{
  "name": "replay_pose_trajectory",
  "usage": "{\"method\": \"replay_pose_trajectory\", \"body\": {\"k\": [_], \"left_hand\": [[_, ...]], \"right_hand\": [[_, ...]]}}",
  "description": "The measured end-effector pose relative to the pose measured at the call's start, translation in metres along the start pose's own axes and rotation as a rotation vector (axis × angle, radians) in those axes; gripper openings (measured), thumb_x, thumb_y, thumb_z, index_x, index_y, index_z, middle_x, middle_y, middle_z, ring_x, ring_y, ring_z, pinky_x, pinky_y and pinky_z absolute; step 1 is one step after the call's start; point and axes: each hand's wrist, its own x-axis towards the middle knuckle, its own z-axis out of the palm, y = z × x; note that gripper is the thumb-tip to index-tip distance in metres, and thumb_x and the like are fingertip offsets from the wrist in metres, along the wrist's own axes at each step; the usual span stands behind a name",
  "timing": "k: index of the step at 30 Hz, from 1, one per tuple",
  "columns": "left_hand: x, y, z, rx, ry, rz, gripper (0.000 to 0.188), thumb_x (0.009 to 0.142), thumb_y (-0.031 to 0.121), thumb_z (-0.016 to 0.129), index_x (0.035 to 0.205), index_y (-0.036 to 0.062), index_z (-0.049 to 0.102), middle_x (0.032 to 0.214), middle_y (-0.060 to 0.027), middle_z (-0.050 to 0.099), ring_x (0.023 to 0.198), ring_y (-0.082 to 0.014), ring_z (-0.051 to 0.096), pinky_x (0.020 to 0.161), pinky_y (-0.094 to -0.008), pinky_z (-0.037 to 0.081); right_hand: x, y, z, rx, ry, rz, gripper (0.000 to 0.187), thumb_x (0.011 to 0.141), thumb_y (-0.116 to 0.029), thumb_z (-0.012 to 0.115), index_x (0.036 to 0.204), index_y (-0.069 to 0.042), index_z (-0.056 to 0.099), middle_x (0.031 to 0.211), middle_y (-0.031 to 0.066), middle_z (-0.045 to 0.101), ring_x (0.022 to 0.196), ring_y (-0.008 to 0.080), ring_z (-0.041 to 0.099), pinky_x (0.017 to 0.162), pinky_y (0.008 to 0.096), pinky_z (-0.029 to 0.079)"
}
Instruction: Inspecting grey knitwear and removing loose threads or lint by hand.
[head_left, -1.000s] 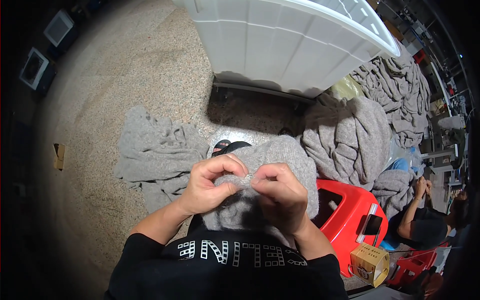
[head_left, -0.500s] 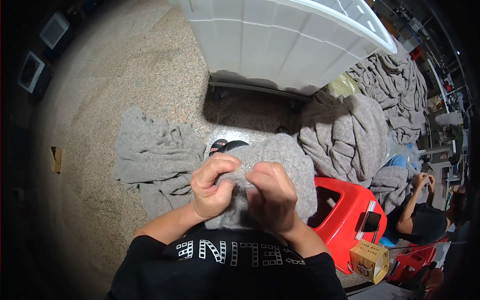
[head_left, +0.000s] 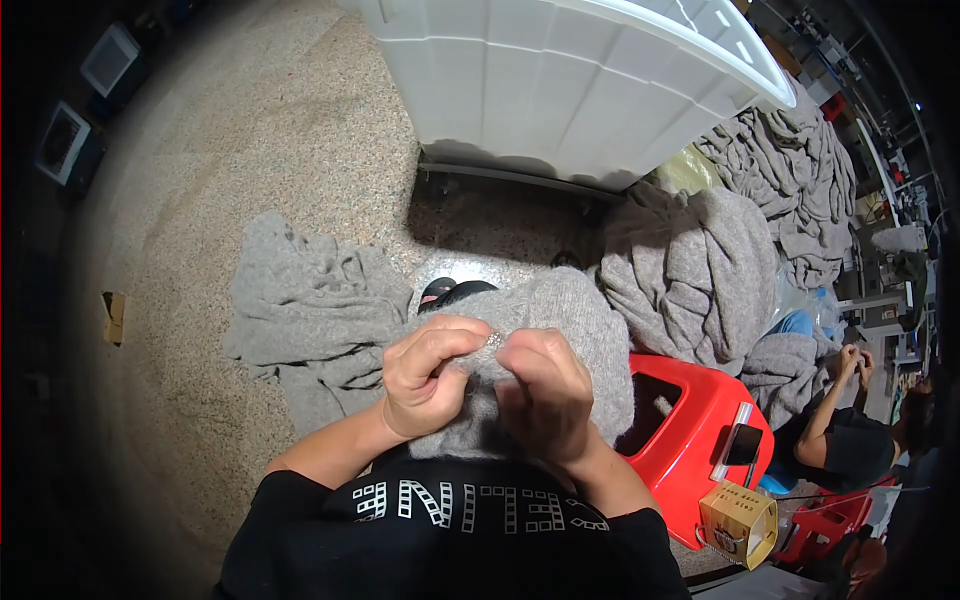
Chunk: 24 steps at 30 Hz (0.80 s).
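Note:
A grey knitted garment piece (head_left: 588, 320) is spread over my lap. My left hand (head_left: 425, 375) is closed in a pinch on its upper part, the fingers curled in and the thumb bent beneath them. Close beside it, my right hand (head_left: 550, 385) is also closed, thumb and forefinger pinching the same knit. Between the two sets of fingertips shows a small pale, glinting patch of the knit (head_left: 494, 341), too small to make out in detail.
Grey knitted fabric (head_left: 310, 300) lies on the floor at left; larger heaps (head_left: 690, 270) are at right. A white bin (head_left: 540, 90) stands ahead. A red stool (head_left: 680, 430) at my right carries a dark phone-like object (head_left: 743, 444) and a yellow box (head_left: 738, 522). Another person (head_left: 845, 430) sits beyond.
My hands have shifted slightly, with the fingertips of both still close together on the knit. The glinting patch between them sits a little lower. The garment piece stays on my lap.

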Motion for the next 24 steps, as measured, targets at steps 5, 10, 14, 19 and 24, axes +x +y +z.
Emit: {"method": "replay_pose_trajectory", "body": {"k": [5, 10, 14, 19, 24], "left_hand": [[0.0, 0.001, 0.002, 0.052, -0.03, 0.038, 0.033, 0.057, -0.016, 0.045, 0.085, -0.0025, 0.056, 0.08, -0.016, 0.062, 0.066, -0.0245, 0.062, 0.059, -0.0274, 0.049], [0.001, 0.001, 0.004, 0.128, -0.07, 0.071, 0.027, 0.06, -0.014, 0.047, 0.083, -0.0016, 0.055, 0.078, -0.0168, 0.061, 0.065, -0.0225, 0.06, 0.059, -0.0272, 0.048], [0.004, 0.005, 0.004, 0.096, -0.067, 0.027, 0.029, 0.061, -0.013, 0.047, 0.085, -0.0019, 0.055, 0.08, -0.016, 0.061, 0.068, -0.023, 0.06, 0.061, -0.0277, 0.048], [0.01, 0.005, -0.003, 0.106, -0.169, -0.109, 0.029, 0.063, -0.01, 0.049, 0.09, -0.0036, 0.057, 0.085, -0.0155, 0.061, 0.075, -0.0266, 0.061, 0.067, -0.0293, 0.049], [0.008, 0.005, -0.002, 0.042, -0.128, -0.205, 0.024, 0.067, -0.011, 0.048, 0.087, -0.0033, 0.056, 0.082, -0.0123, 0.061, 0.074, -0.0198, 0.059, 0.067, -0.0273, 0.047]], "right_hand": [[0.0, 0.006, 0.002, 0.007, 0.02, -0.054, 0.025, 0.073, -0.003, 0.057, 0.096, -0.001, 0.049, 0.083, 0.0163, 0.055, 0.067, 0.0305, 0.054, 0.056, 0.0361, 0.046], [0.001, 0.013, 0.005, -0.001, 0.064, -0.072, 0.027, 0.071, -0.003, 0.058, 0.095, 0.0, 0.047, 0.082, 0.0166, 0.053, 0.066, 0.0298, 0.053, 0.054, 0.0355, 0.045], [0.0, 0.015, 0.004, -0.008, 0.057, -0.106, 0.03, 0.066, 0.0, 0.059, 0.094, 0.0, 0.047, 0.082, 0.0162, 0.053, 0.065, 0.0294, 0.052, 0.054, 0.0356, 0.044], [-0.002, 0.019, 0.004, 0.005, 0.018, -0.145, 0.033, 0.063, 0.003, 0.059, 0.094, -0.001, 0.047, 0.084, 0.0159, 0.053, 0.064, 0.0289, 0.051, 0.053, 0.0358, 0.044], [-0.005, 0.021, 0.009, -0.117, 0.112, -0.148, 0.028, 0.07, -0.006, 0.062, 0.094, 0.0, 0.049, 0.088, 0.0152, 0.052, 0.069, 0.0289, 0.054, 0.056, 0.0334, 0.046]]}}
